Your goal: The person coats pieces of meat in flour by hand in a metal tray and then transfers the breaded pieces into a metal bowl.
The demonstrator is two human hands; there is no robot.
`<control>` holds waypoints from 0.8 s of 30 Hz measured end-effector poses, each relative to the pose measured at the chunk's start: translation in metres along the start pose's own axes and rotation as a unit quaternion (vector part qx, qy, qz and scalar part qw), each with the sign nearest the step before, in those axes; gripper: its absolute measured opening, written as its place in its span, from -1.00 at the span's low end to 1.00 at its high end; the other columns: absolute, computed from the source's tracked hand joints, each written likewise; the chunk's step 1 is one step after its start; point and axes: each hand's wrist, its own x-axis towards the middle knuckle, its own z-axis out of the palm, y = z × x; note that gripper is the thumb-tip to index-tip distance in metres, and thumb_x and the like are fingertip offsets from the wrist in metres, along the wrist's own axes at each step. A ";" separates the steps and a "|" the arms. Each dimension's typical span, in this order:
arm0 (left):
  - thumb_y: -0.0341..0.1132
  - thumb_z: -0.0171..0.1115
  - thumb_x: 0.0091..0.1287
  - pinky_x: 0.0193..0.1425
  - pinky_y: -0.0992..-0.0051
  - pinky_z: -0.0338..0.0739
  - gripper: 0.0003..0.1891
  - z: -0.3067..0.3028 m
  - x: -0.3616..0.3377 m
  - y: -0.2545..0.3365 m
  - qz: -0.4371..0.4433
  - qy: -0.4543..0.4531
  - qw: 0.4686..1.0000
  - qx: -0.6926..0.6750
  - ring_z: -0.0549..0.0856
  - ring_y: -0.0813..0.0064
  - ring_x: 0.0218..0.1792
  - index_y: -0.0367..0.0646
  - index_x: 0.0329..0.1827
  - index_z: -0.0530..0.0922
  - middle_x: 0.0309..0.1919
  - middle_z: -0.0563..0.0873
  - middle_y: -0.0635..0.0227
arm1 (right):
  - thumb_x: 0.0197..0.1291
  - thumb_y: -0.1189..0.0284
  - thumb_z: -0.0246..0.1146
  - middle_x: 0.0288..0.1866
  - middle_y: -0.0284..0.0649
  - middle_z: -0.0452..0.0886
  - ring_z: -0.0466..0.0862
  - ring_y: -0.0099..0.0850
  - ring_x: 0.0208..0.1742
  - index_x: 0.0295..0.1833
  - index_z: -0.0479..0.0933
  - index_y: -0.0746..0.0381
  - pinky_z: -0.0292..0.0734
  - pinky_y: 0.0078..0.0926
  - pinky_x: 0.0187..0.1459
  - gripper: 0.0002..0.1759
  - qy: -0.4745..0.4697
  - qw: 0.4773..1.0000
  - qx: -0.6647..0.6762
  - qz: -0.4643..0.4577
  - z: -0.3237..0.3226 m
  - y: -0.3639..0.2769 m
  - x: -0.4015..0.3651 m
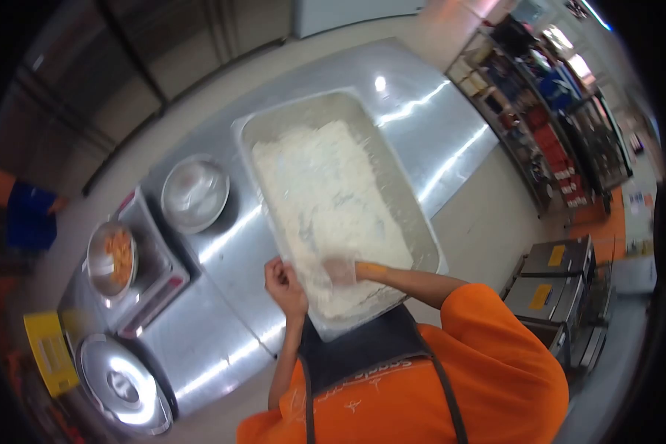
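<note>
A large rectangular tray (425, 235) lies on the steel table, with pale flour-like powder (333, 177) spread over its bottom. My right hand (340, 271) is low over the powder near the tray's near end, blurred and seemingly dusted with it; its fingers cannot be made out. My left hand (277, 277) is at the tray's left rim near the same end, with its fingers curled together. Whether anything small is between those fingers is hidden.
Left on the steel table (229, 296) are an empty-looking metal bowl (195, 194) and a scale (152, 277) bearing a bowl (96, 259) of orange pieces (118, 255). A lidded round pot (122, 385) and yellow object (50, 354) stand lower left. Shelves (547, 140) are at right.
</note>
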 end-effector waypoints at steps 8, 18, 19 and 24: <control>-0.45 0.04 0.49 -0.22 0.63 0.35 -0.86 -0.001 -0.002 -0.006 -0.009 -0.030 0.999 -0.015 0.43 0.66 -0.32 -0.37 -0.04 0.42 -0.38 0.51 0.40 | 0.08 0.29 0.26 -0.10 0.19 0.66 0.66 -0.01 -0.06 -0.05 0.57 0.43 0.49 -0.12 0.04 -0.56 0.069 0.971 0.135 0.187 -0.125 -0.018 -0.072; -0.42 0.00 0.50 -0.17 0.52 0.42 -0.84 -0.003 -0.002 -0.006 0.029 -0.024 0.999 0.017 0.50 0.54 -0.31 -0.37 -0.02 0.40 -0.36 0.53 0.31 | 0.03 0.32 0.26 -0.16 0.22 0.65 0.68 -0.06 -0.07 -0.10 0.56 0.48 0.49 -0.11 -0.02 -0.57 0.076 0.985 0.135 0.080 0.024 0.020 0.002; -0.42 0.00 0.50 -0.17 0.52 0.42 -0.84 -0.005 -0.001 -0.007 0.036 -0.023 0.999 0.014 0.50 0.54 -0.31 -0.37 -0.02 0.40 -0.36 0.53 0.31 | 0.02 0.32 0.26 -0.16 0.22 0.65 0.68 -0.07 -0.07 -0.11 0.56 0.48 0.49 -0.11 -0.03 -0.57 0.107 0.984 0.118 0.076 0.025 0.024 0.006; -0.44 -0.02 0.51 -0.29 0.62 0.36 -0.89 0.001 -0.002 -0.006 0.046 -0.002 0.999 0.018 0.46 0.65 -0.43 -0.31 -0.06 0.40 -0.49 0.51 0.44 | -0.01 0.36 0.28 -0.18 0.21 0.64 0.68 -0.09 -0.10 -0.14 0.55 0.49 0.51 -0.12 -0.06 -0.60 0.050 0.978 -0.101 0.175 -0.065 -0.045 -0.009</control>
